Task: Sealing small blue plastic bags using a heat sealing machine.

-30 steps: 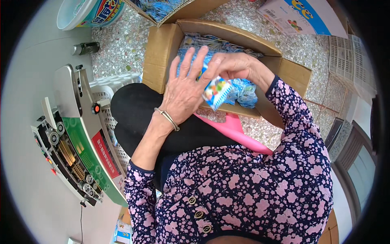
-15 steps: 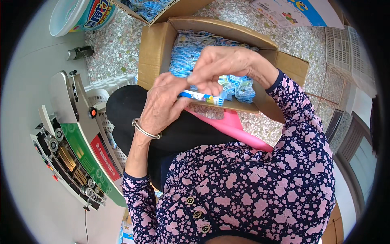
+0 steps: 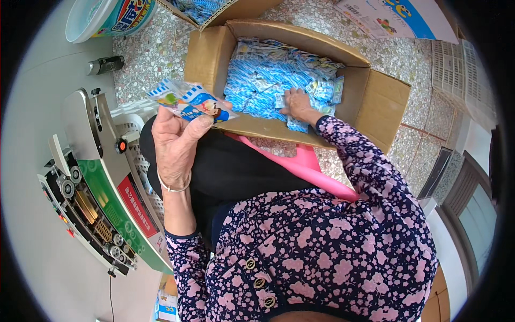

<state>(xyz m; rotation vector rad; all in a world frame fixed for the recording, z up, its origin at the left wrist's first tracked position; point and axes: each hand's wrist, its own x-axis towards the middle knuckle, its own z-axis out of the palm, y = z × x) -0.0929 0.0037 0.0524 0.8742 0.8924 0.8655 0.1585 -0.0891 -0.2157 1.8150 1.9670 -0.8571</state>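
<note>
My left hand (image 3: 179, 142) is closed on a printed plastic bag (image 3: 196, 104) in blue, white and clear film, held up left of the cardboard box. The bag's striped end points up and to the left, and it looks spread wider there. Inside the open cardboard box (image 3: 212, 67) lies a heap of small blue-and-white packets (image 3: 257, 80). On the right part of that heap rests my right hand (image 3: 299, 104), fingers apart and touching the packets. No packet shows lifted in it, though its fingertips are partly hidden among them.
A second box (image 3: 247, 11) of similar packets stands behind. At far left are a bucket (image 3: 83, 24) and a green-and-white machine (image 3: 115, 193) with rollers. White plastic crates (image 3: 456, 75) and a printed carton (image 3: 397, 19) sit at right. A pink stool (image 3: 306, 161) is below the box.
Both hands were together over the box with the bag narrow between them. Now the left has moved left with the bag, turned and wider, while the right has reached down into the packets.
</note>
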